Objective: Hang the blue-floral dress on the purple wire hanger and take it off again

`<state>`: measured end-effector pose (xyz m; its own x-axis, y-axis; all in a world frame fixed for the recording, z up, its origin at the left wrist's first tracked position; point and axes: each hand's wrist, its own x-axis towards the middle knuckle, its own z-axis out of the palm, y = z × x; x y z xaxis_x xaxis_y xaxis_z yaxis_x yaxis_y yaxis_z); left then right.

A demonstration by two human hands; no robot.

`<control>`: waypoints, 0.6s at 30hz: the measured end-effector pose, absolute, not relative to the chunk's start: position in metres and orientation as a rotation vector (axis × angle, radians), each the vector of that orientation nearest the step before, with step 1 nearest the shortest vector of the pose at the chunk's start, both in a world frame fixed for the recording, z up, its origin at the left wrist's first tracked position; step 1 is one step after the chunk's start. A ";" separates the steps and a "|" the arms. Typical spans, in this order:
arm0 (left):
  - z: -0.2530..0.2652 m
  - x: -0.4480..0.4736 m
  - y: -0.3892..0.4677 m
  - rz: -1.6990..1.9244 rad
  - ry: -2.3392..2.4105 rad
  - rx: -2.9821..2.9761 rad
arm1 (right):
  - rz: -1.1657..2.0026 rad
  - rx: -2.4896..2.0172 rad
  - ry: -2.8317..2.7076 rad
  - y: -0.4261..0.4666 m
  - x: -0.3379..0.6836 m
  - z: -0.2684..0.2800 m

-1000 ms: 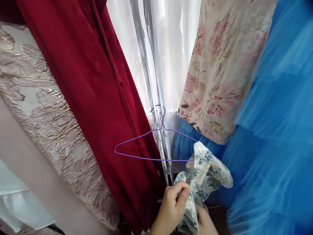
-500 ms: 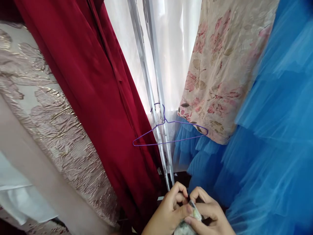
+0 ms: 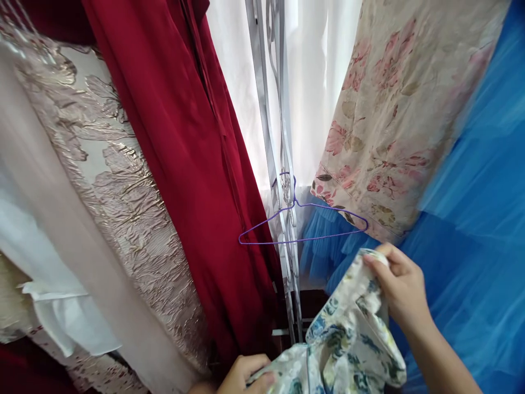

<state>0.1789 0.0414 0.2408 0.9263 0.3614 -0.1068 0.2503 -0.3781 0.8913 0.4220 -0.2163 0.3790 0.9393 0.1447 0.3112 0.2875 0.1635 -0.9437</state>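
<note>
Between my hands spreads a white garment (image 3: 348, 328) printed with blue, green and yellow flowers. My right hand (image 3: 400, 279) pinches its upper edge, thumb in front and fingers behind. Lower down, my left hand (image 3: 250, 375) grips the garment's left part, cut off by the bottom of the view. Beyond the garment, a thin purple wire hanger (image 3: 303, 239) hangs by its hook at a silvery metal stand (image 3: 266, 109); no clothing is on the hanger, and neither hand touches it.
To the left hang a long dark red dress (image 3: 164, 137) and a textured pink-gold garment (image 3: 127, 191). A beige floral garment (image 3: 381, 126) and layered blue tulle (image 3: 471, 246) hang on the right. Behind the stand is a white curtain (image 3: 315, 98).
My hands have moved apart, the right one up and to the right, the left one down and left. The bunched floral garment is now opened out between them. The view has shifted left.
</note>
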 end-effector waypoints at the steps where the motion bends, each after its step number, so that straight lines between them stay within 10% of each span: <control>1: 0.247 0.174 0.048 0.118 0.410 1.931 | -0.083 -1.473 -0.467 -0.207 0.431 0.382; 18: 0.444 0.180 0.132 0.172 0.530 3.100 | 0.054 -1.867 -1.013 -0.155 0.439 0.350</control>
